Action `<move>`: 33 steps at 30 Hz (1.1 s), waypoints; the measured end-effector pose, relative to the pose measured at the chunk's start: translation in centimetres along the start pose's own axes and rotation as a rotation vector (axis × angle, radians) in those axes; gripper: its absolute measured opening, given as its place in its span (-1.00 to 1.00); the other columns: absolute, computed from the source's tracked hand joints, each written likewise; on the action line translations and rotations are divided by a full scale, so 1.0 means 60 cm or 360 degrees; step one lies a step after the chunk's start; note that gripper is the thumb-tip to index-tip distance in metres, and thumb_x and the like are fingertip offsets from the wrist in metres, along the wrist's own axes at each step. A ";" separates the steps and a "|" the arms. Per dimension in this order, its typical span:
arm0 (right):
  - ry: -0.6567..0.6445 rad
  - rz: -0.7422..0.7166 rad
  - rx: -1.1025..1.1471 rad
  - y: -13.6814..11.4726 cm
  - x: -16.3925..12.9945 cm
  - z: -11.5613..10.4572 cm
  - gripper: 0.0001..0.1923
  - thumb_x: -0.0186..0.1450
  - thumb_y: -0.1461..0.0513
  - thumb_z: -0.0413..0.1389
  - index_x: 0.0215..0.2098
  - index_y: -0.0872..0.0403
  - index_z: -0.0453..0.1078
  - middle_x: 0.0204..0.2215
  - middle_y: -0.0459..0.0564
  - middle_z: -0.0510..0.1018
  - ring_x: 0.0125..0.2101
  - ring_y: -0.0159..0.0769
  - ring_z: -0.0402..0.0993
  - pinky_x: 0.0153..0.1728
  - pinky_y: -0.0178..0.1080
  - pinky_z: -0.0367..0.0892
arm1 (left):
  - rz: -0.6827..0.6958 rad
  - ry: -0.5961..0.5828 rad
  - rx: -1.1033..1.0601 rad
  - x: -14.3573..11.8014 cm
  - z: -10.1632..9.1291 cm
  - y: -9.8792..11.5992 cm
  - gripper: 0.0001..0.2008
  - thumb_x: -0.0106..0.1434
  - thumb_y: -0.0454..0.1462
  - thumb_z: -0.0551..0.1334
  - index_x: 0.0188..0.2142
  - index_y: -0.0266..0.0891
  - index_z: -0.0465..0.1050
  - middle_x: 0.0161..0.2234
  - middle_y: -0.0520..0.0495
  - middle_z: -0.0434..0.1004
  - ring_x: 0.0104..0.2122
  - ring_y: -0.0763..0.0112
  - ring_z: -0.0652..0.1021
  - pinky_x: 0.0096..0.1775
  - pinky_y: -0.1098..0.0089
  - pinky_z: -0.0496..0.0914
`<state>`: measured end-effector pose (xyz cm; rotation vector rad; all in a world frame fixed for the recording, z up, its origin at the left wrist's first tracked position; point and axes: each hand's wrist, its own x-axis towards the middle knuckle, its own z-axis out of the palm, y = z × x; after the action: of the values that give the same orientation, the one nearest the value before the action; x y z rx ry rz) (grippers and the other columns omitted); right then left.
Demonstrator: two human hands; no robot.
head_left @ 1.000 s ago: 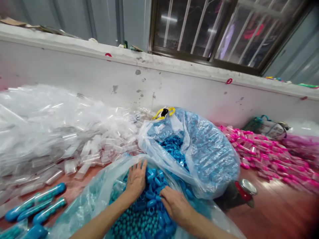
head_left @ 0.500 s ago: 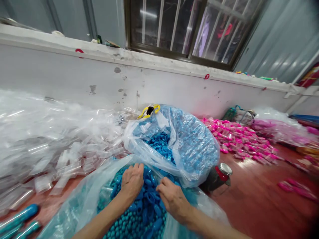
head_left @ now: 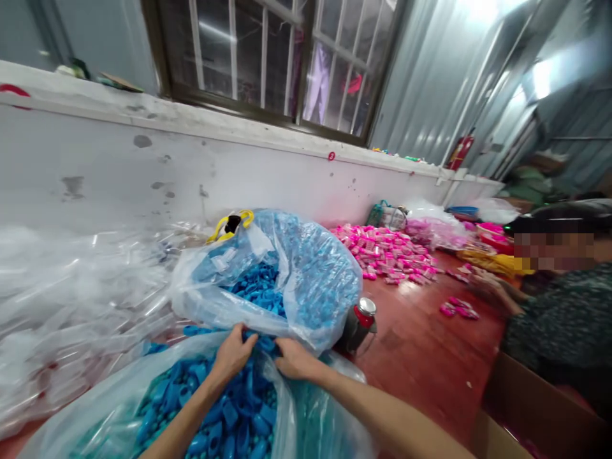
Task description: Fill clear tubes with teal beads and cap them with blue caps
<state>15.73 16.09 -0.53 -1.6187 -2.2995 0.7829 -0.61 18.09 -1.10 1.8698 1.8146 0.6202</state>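
My left hand (head_left: 234, 352) is closed at the far rim of the near clear plastic bag (head_left: 115, 376). What its fingers pinch is hidden. Just to its right, my right hand (head_left: 294, 359) is curled closed, its fingertips beside blue plastic pieces (head_left: 266, 344) between the two hands; its grip cannot be made out. Inside the near bag, blue caps (head_left: 229, 414) lie over small teal balls (head_left: 155, 389). Directly behind the hands stands a second plastic bag (head_left: 325, 280), its mouth showing more blue pieces (head_left: 261, 287).
Clear plastic packaging (head_left: 86, 319) covers the left side. A dark flask (head_left: 356, 328) with a silver lid stands right of the bags. Pink pieces (head_left: 387, 252) are heaped by the wall. Another person (head_left: 564, 312) sits at right behind a cardboard box (head_left: 540, 395).
The view has swung right, bringing the other person and the box into sight. Both hands have moved from over the near bag's contents to its far rim, closer to the second bag.
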 end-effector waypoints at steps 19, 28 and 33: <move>-0.0317 -0.0752 0.0093 -0.115 -0.105 0.016 -0.75 0.18 0.20 0.04 -0.16 0.03 0.35 -0.30 -0.04 0.44 -0.27 -0.29 0.36 -0.24 -0.31 0.24 | -0.0050 0.0200 -0.0666 -0.252 -0.048 -0.044 -0.77 0.16 -0.19 0.03 -0.34 -0.21 0.41 -0.34 -0.06 0.46 -0.29 0.33 0.46 -0.23 0.37 0.35; -0.0092 -0.0937 -0.0746 -0.079 -0.018 0.087 -0.60 0.22 0.17 0.01 0.03 0.02 0.18 0.00 0.11 0.29 0.02 -0.07 0.14 -0.01 0.11 -0.01 | -0.0167 -0.0046 0.0718 -0.271 -0.058 -0.058 -0.68 0.21 -0.33 -0.05 -0.10 -0.13 0.33 -0.13 -0.11 0.38 -0.14 0.22 0.39 -0.15 0.26 0.29; 0.0014 -0.0679 -0.0994 -0.069 -0.004 0.088 -0.65 0.23 0.31 -0.06 0.00 0.09 0.23 0.01 0.22 0.28 -0.03 0.01 0.20 -0.09 0.16 0.06 | -0.0414 -0.0002 0.0810 -0.283 -0.098 -0.104 -0.67 0.23 -0.36 -0.09 -0.05 -0.21 0.27 -0.16 -0.13 0.38 -0.20 0.33 0.42 -0.18 0.38 0.29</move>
<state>10.02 13.25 -2.62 -1.2118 -2.9109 -0.0524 -9.63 1.38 -0.28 1.8704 2.3232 0.0623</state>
